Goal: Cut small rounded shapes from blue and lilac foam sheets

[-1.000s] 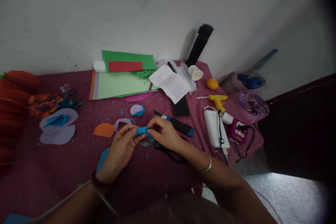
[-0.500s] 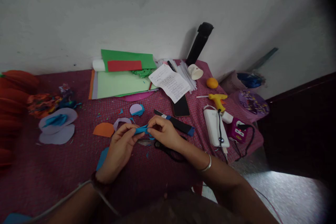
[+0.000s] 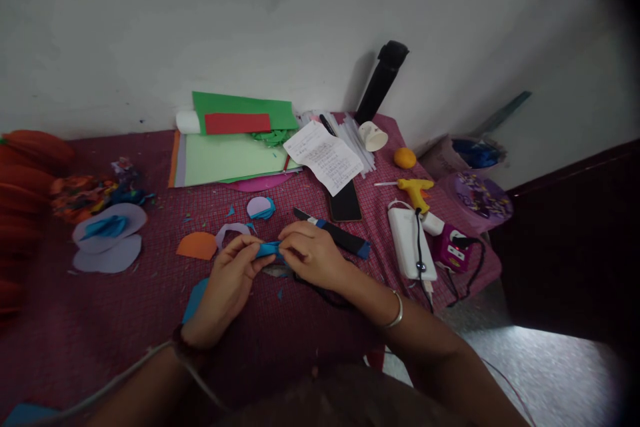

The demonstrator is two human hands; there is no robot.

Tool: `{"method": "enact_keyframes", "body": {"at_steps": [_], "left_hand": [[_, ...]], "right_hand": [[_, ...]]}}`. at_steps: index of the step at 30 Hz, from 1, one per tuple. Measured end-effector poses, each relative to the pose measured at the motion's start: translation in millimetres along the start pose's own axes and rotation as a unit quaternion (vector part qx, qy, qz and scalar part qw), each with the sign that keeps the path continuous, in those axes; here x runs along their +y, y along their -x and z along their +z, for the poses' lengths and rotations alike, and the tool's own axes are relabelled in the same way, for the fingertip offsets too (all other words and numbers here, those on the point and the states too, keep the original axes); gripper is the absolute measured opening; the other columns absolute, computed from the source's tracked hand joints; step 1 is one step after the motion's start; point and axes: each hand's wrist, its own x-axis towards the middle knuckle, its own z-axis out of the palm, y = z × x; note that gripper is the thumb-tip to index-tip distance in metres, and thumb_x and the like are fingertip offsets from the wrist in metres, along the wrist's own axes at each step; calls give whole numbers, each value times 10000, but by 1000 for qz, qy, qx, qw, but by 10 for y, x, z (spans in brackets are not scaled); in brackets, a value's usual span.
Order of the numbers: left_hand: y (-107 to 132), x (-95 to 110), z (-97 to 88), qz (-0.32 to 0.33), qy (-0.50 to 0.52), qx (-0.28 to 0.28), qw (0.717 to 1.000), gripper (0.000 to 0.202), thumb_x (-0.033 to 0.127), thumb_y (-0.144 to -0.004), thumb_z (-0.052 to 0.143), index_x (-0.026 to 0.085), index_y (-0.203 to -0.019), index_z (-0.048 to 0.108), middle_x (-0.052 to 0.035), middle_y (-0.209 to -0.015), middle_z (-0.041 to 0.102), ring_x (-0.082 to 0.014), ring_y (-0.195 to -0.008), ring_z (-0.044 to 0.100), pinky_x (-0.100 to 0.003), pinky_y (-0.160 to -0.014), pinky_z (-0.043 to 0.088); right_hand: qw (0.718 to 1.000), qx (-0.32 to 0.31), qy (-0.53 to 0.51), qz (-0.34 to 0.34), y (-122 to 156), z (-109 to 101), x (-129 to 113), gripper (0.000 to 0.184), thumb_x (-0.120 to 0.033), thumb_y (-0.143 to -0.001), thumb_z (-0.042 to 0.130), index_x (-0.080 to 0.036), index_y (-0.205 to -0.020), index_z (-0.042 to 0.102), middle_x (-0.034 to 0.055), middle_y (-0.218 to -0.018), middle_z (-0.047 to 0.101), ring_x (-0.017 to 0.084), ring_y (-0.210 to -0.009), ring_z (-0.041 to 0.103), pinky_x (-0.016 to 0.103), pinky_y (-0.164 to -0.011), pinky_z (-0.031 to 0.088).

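Note:
Between my two hands is a folded piece of blue paper (image 3: 268, 250), held above the table. My left hand (image 3: 231, 283) pinches its left end with thumb and fingers. At the right end, the fingers of my right hand (image 3: 313, 255) are closed on the same paper. Scissors (image 3: 320, 290) lie beneath my right hand, mostly hidden. Around my hands are an orange paper half-round (image 3: 198, 246), a lilac paper ring (image 3: 233, 232), a small lilac disc with blue paper (image 3: 260, 207) and a blue sheet (image 3: 195, 300) partly behind my left wrist.
A box cutter (image 3: 336, 235) and a phone (image 3: 346, 203) lie ahead of my right hand. Further right are a yellow glue gun (image 3: 415, 191), a white power bank (image 3: 411, 243) and a purple socket block (image 3: 453, 248) with cords. A black bottle (image 3: 381, 83) stands by the wall.
My right hand's fingers have shifted slightly and curled closer over the right end of the blue paper. My left hand keeps its pinch, nearly still.

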Motion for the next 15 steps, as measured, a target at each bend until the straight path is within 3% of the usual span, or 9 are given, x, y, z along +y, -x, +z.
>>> {"method": "enact_keyframes", "body": {"at_steps": [3,6,11,15], "left_hand": [[1,3,7,3,-10,4,1000,81,188,-720,751,183,-689,676,32,-735,601,-106,-717,600,-252,-709,586],[6,8,24,14,-25,-2,1000,83,193,-732,745,179,-688,676,29,-747,584,-102,-726,585,-247,-715,584],[47,10,34,70,-83,-5,994,56,220,-780,706,189,-736,691,17,-788,604,-115,-777,611,-251,-782,560],[88,17,19,129,-168,-4,977,57,252,-808,678,206,-783,701,-1,-846,637,-138,-809,623,-260,-790,540]], "right_hand": [[1000,16,-23,9,-13,7,-8,157,-182,-891,529,-200,-747,586,76,-865,661,180,-845,621,318,-780,506],[992,49,-97,59,-25,41,-10,149,-140,-845,563,-195,-709,585,49,-793,648,160,-767,613,288,-704,495],[968,99,-198,120,-43,70,-4,135,-125,-789,613,-187,-670,597,24,-743,641,147,-725,610,276,-693,484],[958,101,-232,134,-55,45,-17,138,-123,-779,619,-186,-660,590,21,-743,640,145,-724,603,279,-698,476]]}}
